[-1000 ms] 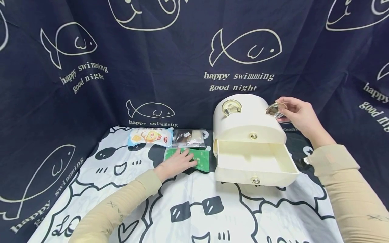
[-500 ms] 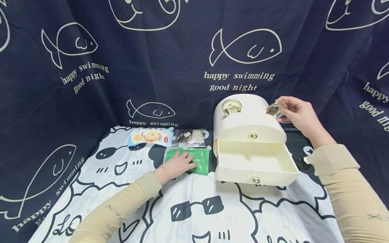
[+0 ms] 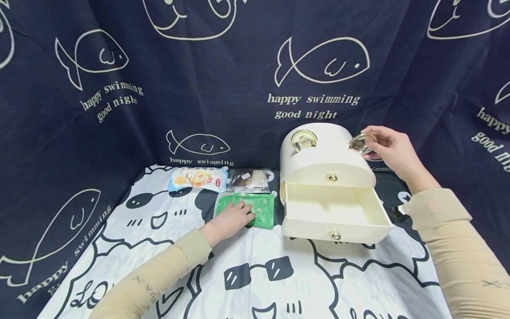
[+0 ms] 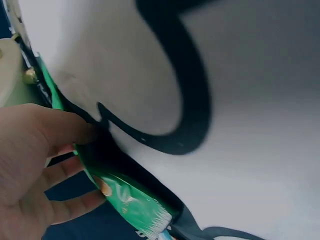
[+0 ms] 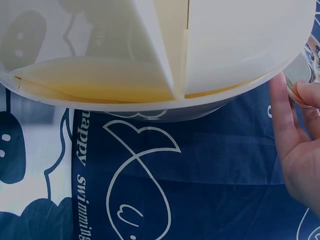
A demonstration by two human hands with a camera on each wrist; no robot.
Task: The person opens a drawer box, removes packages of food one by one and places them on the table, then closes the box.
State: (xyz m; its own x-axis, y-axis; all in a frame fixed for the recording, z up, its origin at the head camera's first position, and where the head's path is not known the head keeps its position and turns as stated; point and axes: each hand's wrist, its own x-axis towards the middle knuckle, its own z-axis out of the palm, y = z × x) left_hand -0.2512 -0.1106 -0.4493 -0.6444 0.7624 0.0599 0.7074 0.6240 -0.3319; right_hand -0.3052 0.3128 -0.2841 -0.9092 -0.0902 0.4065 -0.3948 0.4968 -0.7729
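My left hand (image 3: 230, 220) is at a flat green packet (image 3: 262, 210) lying on the cloth. In the left wrist view, the thumb is at the packet's near edge and the fingers lie against its printed face, pinching it. My right hand (image 3: 388, 144) holds the right one of two gold-rimmed round discs (image 3: 361, 143) on top of a cream drawer box (image 3: 324, 161). In the right wrist view, thumb and fingers are around that disc's rim. The box's lower drawer (image 3: 332, 208) is pulled out, with nothing seen inside; its upper drawer is closed.
Behind the green packet lie a light-blue snack bag (image 3: 199, 178) and a clear packet (image 3: 249, 180) with dark and pale contents. A dark blue curtain (image 3: 255, 84) hangs behind. White cloth (image 3: 239, 248) with black drawings covers the table.
The green packet has slid slightly toward me under my left hand. That hand has drawn back a little and its fingers are more bent. My right hand stays on the disc.
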